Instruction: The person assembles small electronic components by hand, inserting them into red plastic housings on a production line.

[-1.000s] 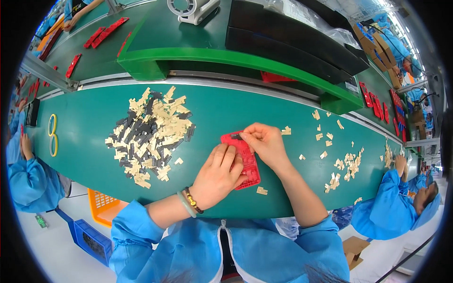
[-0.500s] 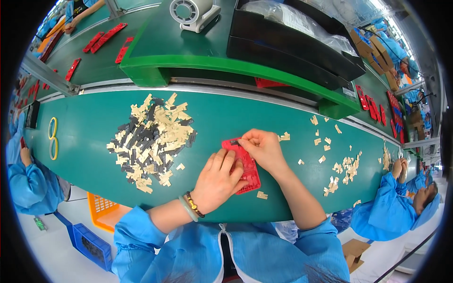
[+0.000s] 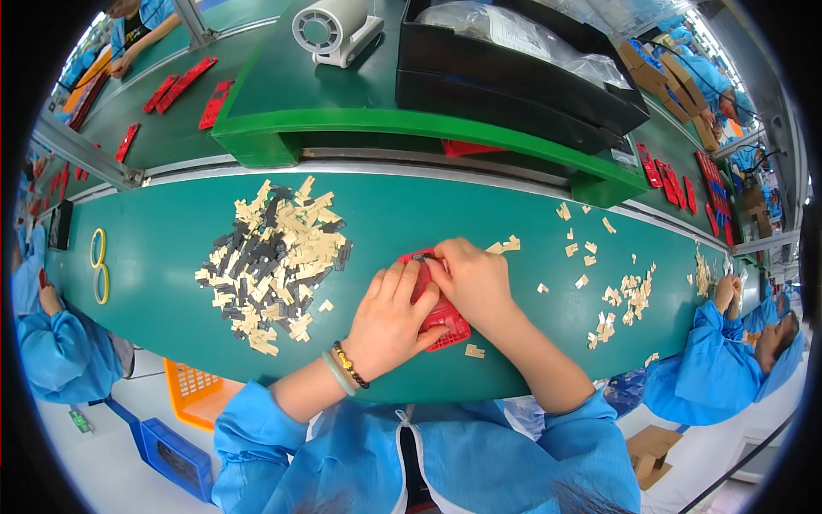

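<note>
A red plastic housing [image 3: 449, 331] lies on the green table in front of me, partly covered by my hands. My left hand [image 3: 396, 313] grips it along its left side, fingers over its top and thumb near its lower end. At the far end of the housing, my right hand [image 3: 476, 283] is closed, thumb and fingertips pressed down close to a small dark piece [image 3: 422, 256]. What those fingertips hold is hidden. A tan notched piece [image 3: 474, 350] lies just right of the housing's lower end. To the left spreads a pile of tan and black pieces [image 3: 278, 257].
A green shelf [image 3: 360, 122] crosses the far side, bearing a black bin [image 3: 505, 103] and a white fan [image 3: 330, 30]. Loose tan pieces [image 3: 634, 300] are scattered at right. Yellow rings [image 3: 99, 265] lie at left. Co-workers in blue [image 3: 706, 368] sit on both sides.
My right hand has turned over the housing's far end, its thumb now bent lower across it. My left hand has shifted slightly left. The whole view has moved a little.
</note>
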`<state>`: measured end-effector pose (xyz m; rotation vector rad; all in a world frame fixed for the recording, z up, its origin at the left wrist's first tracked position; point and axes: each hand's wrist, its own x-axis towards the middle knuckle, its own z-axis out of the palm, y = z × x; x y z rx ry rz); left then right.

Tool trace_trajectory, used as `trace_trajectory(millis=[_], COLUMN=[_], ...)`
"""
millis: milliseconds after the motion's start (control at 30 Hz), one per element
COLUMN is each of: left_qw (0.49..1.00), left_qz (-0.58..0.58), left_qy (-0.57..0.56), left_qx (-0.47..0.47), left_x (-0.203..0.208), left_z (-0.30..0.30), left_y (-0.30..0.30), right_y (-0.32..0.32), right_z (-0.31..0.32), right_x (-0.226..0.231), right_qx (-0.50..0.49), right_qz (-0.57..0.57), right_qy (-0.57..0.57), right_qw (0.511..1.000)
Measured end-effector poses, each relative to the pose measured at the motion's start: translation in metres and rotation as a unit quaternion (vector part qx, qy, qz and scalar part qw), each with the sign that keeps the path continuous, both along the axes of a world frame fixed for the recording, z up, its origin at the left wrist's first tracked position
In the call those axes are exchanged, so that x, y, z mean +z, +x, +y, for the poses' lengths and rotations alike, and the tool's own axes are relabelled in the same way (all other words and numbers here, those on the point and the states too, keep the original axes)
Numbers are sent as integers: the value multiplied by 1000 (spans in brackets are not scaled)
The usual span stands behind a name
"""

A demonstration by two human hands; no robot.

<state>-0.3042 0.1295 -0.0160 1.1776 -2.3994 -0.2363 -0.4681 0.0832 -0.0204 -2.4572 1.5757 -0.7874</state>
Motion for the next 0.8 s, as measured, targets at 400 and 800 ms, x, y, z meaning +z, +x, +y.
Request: trace_trajectory(millis=[400, 800], left_qw=[999, 978], left_qz=[20, -195], left_qy=[-19, -71], left_qx=[29, 12], left_x=[4, 4], left_z=[-4, -21], left_y=[-9, -24], right_y=[-26, -46], right_z=[11, 53], right_x=[-5, 1], right_qx=[76, 227], right_qz=[44, -22], right_qy=[-77, 35], right_qw=[993, 973])
